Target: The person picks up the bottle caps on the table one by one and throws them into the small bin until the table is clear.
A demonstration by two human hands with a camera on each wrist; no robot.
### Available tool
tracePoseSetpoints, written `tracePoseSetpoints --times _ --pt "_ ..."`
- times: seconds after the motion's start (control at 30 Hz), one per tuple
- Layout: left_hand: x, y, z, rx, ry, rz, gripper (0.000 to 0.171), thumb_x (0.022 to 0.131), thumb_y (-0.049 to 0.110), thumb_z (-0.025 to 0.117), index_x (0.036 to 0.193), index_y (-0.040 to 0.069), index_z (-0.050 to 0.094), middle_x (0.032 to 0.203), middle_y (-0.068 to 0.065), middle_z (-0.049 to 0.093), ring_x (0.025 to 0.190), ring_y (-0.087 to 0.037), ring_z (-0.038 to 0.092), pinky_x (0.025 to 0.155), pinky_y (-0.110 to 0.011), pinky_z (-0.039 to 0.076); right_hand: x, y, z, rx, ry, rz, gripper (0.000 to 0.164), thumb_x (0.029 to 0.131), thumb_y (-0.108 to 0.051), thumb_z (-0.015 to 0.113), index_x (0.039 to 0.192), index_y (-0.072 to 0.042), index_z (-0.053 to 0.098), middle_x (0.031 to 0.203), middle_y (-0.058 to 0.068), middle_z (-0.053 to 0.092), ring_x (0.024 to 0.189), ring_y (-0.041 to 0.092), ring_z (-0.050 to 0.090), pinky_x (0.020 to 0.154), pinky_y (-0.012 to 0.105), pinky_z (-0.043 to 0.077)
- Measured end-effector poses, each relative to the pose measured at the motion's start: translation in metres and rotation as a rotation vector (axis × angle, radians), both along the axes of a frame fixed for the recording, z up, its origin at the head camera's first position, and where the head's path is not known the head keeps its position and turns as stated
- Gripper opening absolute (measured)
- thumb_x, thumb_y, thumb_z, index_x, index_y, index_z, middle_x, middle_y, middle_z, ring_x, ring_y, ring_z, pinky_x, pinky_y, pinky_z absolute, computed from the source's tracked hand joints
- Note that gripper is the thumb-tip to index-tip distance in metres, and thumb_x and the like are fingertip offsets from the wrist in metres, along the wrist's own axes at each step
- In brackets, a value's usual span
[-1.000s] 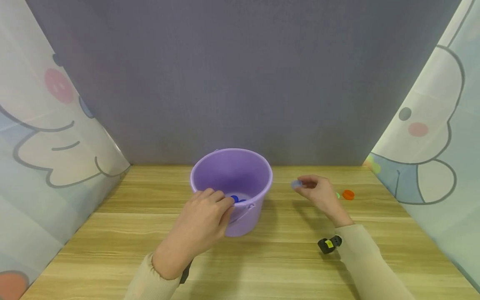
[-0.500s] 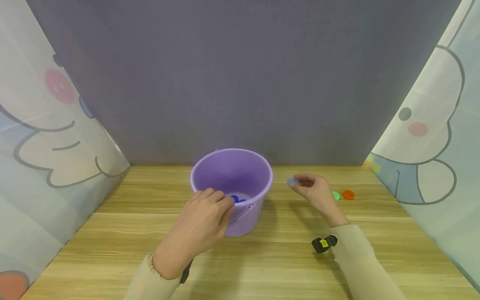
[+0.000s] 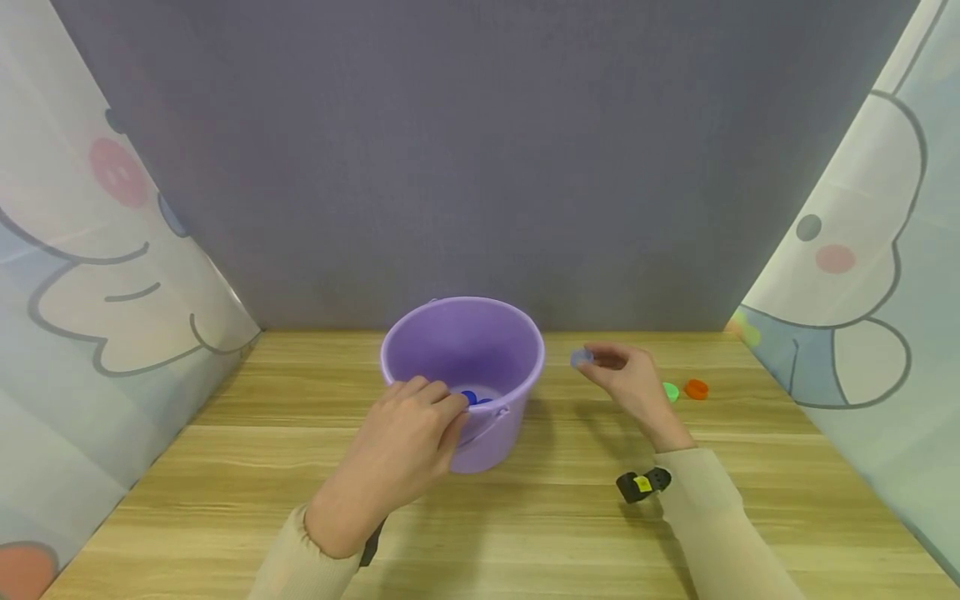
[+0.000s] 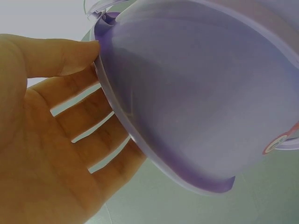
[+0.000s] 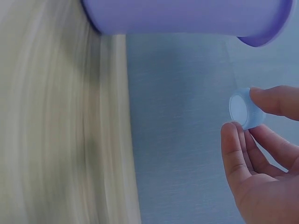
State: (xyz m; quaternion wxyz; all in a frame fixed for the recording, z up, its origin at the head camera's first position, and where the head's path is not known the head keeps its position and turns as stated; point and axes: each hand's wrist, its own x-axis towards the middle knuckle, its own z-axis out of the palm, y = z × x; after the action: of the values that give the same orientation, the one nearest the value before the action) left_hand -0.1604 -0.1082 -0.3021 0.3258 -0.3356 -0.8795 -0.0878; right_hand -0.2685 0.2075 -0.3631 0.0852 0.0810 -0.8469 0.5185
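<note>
A purple bucket (image 3: 487,442) stands upright on the wooden table, with blue caps (image 3: 469,397) at its bottom, partly hidden by the rim. My left hand (image 3: 393,450) grips the bucket's near rim, thumb (image 4: 70,56) on one side and fingers over the other. To the right of the bucket, my right hand (image 3: 633,390) pinches a translucent light-blue bottle cap (image 5: 243,109) between thumb and fingertips. In the right wrist view the cap is held clear of the table, below the bucket's rim in that picture.
Behind my right hand lie a green cap (image 3: 671,392) and an orange cap (image 3: 697,389) on the table (image 3: 570,533). A dark grey panel (image 3: 480,167) rises at the back, with printed cloths (image 3: 817,333) at both sides.
My right hand has shifted a little left and upward with the light-blue cap, towards the bucket. More of the green cap shows now. The left hand and bucket have stayed put.
</note>
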Motion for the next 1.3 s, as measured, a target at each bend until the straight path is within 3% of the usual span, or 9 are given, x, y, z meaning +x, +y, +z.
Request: tracePoseSetpoints --times 0.37,0.67,0.8,1.1,1.3 --pt "-0.001 0.000 -0.001 -0.001 -0.001 0.000 0.018 0.086 0.009 0.076 0.077 0.015 0.062 0.069 0.006 0.051 0.063 -0.016 0.046 0.061 -0.031 0.042 0.001 -0.005 0.006 -0.051 -0.003 -0.039 0.050 0.093 -0.028 0.076 0.132 0.000 0.063 0.124 0.020 0.067 0.113 0.030 0.063 0.084 0.020 0.050" --pt "-0.002 -0.001 0.000 0.000 0.007 -0.001 0.018 0.086 0.009 0.076 0.077 0.015 0.061 0.069 0.006 0.052 0.064 -0.017 0.047 0.061 -0.032 0.042 0.001 -0.015 0.012 -0.134 -0.029 -0.033 0.054 0.092 -0.031 0.077 0.135 -0.002 0.062 0.127 0.018 0.064 0.113 0.027 0.060 0.091 0.030 0.049" --pt "-0.002 -0.001 -0.001 -0.002 0.007 0.001 0.017 0.086 0.009 0.076 0.078 0.014 0.062 0.069 0.005 0.053 0.064 -0.017 0.048 0.061 -0.032 0.042 0.004 -0.016 0.016 -0.136 -0.028 -0.033 0.054 0.092 -0.032 0.077 0.134 -0.003 0.062 0.126 0.017 0.064 0.112 0.025 0.060 0.092 0.029 0.049" --pt "-0.002 0.000 0.000 0.000 0.018 -0.004 0.020 0.085 0.009 0.076 0.075 0.015 0.060 0.067 0.006 0.050 0.062 -0.016 0.046 0.059 -0.030 0.041 0.010 -0.016 0.028 -0.204 0.060 -0.019 0.046 0.092 -0.021 0.076 0.130 0.002 0.063 0.124 0.020 0.064 0.102 0.010 0.062 0.084 0.019 0.052" --pt "-0.002 0.000 -0.002 0.006 0.018 -0.003 0.021 0.086 0.008 0.076 0.074 0.015 0.059 0.067 0.006 0.049 0.062 -0.016 0.045 0.059 -0.030 0.041 0.019 -0.018 0.044 -0.241 0.118 -0.011 0.044 0.091 -0.018 0.077 0.128 0.003 0.065 0.115 0.010 0.068 0.099 0.009 0.064 0.084 0.019 0.053"
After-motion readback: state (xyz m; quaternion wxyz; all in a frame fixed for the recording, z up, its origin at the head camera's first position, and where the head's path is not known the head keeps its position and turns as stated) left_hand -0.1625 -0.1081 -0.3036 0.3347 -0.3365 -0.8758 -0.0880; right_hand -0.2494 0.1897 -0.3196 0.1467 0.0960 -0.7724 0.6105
